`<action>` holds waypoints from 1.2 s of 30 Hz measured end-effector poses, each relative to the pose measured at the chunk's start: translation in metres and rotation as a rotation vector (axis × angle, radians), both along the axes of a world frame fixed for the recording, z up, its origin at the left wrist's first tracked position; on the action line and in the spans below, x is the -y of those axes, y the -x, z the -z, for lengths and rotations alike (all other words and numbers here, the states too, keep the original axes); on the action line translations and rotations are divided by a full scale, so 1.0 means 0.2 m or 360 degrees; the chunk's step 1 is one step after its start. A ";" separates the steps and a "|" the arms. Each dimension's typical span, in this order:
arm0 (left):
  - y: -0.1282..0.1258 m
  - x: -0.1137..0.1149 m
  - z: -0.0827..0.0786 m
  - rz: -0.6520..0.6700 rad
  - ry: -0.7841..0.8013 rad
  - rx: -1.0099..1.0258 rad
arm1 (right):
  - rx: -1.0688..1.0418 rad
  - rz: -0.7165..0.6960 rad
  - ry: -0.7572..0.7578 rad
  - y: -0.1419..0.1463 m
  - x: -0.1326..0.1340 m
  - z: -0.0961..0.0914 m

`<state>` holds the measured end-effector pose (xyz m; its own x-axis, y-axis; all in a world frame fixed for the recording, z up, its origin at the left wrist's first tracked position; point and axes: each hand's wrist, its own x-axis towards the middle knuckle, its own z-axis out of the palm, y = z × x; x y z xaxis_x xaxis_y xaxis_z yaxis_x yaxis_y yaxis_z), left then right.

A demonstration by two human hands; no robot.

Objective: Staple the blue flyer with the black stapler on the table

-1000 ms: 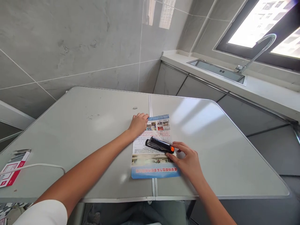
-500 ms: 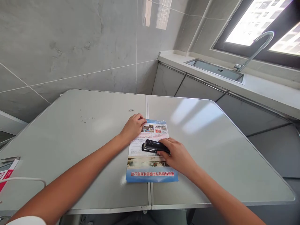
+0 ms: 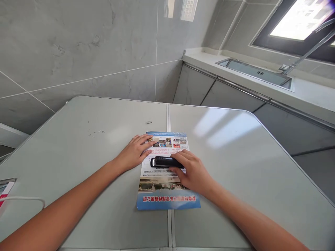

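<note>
A printed leaflet (image 3: pixel 167 190) with a blue band and red characters lies on the grey folding table (image 3: pixel 86 167), across its middle seam. Along the leaflet's left edge, my left hand (image 3: pixel 134 150) rests with fingers spread, several of them over its upper left part. My right hand (image 3: pixel 192 170) is wrapped round a black stapler (image 3: pixel 163 161), which is over the middle of the sheet and points left. The stapler's rear end is hidden in the palm.
A small strip of staples (image 3: pixel 149 122) lies beyond the leaflet. At the far left are a red-and-white package (image 3: pixel 6 191) and a white cable (image 3: pixel 28 198). A counter with a sink (image 3: pixel 256 73) stands at the back right, by a tiled wall (image 3: pixel 104 45).
My left hand has moved left and down from the leaflet's upper edge, and its fingers have spread. The stapler has shifted slightly left in my right hand. The view has shifted a little.
</note>
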<state>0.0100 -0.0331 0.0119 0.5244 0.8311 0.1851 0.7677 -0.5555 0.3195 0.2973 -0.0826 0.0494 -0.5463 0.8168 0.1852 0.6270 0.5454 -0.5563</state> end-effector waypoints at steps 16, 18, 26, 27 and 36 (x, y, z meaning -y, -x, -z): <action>-0.11 0.18 -0.11 -0.0076 0.0341 0.0370 | -0.0088 0.0064 -0.0040 -0.14 -0.04 0.03; -0.11 0.18 -0.11 0.0026 0.0375 0.0335 | -0.0070 0.0022 -0.0083 -0.16 -0.04 0.03; -0.08 0.13 -0.06 0.0133 0.0336 0.0378 | -0.0341 -0.0079 -0.0336 -0.18 -0.06 0.08; -0.08 0.13 -0.05 0.0143 0.0333 0.0400 | -0.0384 -0.0073 -0.0348 -0.18 -0.07 0.08; -0.09 0.14 -0.07 0.0269 0.0184 0.0407 | -0.0596 -0.0012 -0.0313 -0.18 -0.09 0.12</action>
<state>0.0274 -0.0606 0.0257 0.6053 0.7597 0.2378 0.5547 -0.6168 0.5585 0.3341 -0.0645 0.0258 -0.4176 0.7423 0.5240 0.3965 0.6678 -0.6300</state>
